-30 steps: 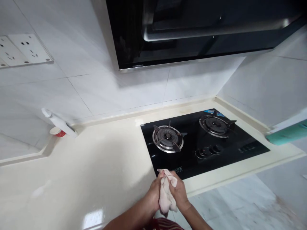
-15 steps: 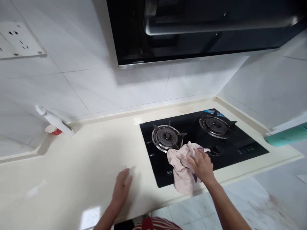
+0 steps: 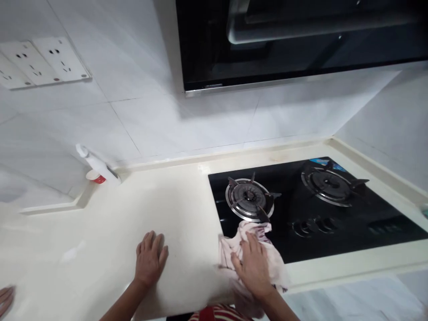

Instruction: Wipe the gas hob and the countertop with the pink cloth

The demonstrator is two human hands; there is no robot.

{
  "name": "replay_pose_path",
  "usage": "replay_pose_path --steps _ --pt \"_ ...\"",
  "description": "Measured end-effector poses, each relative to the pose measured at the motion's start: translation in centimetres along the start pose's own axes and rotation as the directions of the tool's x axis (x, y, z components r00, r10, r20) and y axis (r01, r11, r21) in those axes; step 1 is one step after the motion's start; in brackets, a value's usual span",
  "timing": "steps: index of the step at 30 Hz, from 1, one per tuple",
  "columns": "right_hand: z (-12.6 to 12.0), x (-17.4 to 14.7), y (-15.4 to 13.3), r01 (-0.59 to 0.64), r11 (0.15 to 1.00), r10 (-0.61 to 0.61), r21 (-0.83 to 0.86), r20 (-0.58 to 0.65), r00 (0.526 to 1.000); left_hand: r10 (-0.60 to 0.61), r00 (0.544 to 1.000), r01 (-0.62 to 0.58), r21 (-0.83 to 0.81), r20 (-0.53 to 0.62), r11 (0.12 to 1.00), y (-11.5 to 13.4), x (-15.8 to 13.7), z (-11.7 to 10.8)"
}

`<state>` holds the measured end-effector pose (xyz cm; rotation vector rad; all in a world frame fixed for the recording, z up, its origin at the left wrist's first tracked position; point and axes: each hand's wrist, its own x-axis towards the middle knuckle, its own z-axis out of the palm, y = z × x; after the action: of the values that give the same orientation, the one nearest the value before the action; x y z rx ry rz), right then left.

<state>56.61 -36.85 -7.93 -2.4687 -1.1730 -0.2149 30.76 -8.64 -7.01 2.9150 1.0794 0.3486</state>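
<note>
Pale pink cloth (image 3: 264, 256) lies bunched at the front left corner of the black gas hob (image 3: 334, 223), spilling over the front edge of the cream countertop (image 3: 100, 249). We see the right hand (image 3: 253, 267) pressed flat on it, fingers spread, gripping nothing. The left hand (image 3: 150, 258) rests open, palm down, on the bare countertop near its front edge, just beside the cloth.

Both forearms are showing bare, no sleeves, watch or rings on the left hand (image 3: 149, 260) or right hand (image 3: 253, 269). Red-and-white striped fabric garment (image 3: 217, 313) is peeking in below.
</note>
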Motion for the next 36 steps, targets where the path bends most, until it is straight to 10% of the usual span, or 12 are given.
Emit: replay_pose_path --steps 7,17,27,36 --pt "4.0 8.0 -5.5 0.245 0.941 -0.246 0.232 -0.029 0.969 -0.034 0.999 0.034 -0.032 -0.003 0.999 -0.5 -0.1 0.1" --pt "7.1 18.3 -7.3 0.034 0.926 0.075 0.375 -0.274 0.959 -0.05 0.998 0.048 -0.066 -0.034 0.997 -0.7 -0.5 0.3" --pt "8.5 27.4 -4.3 -0.191 0.967 0.199 0.167 -0.035 0.979 -0.046 0.998 0.044 -0.056 -0.04 0.997 -0.7 -0.7 0.5" --pt "7.6 25.4 -5.0 -0.068 0.981 0.059 0.182 0.058 0.997 -0.064 0.998 0.062 -0.071 -0.019 0.996 -0.4 -0.4 -0.1"
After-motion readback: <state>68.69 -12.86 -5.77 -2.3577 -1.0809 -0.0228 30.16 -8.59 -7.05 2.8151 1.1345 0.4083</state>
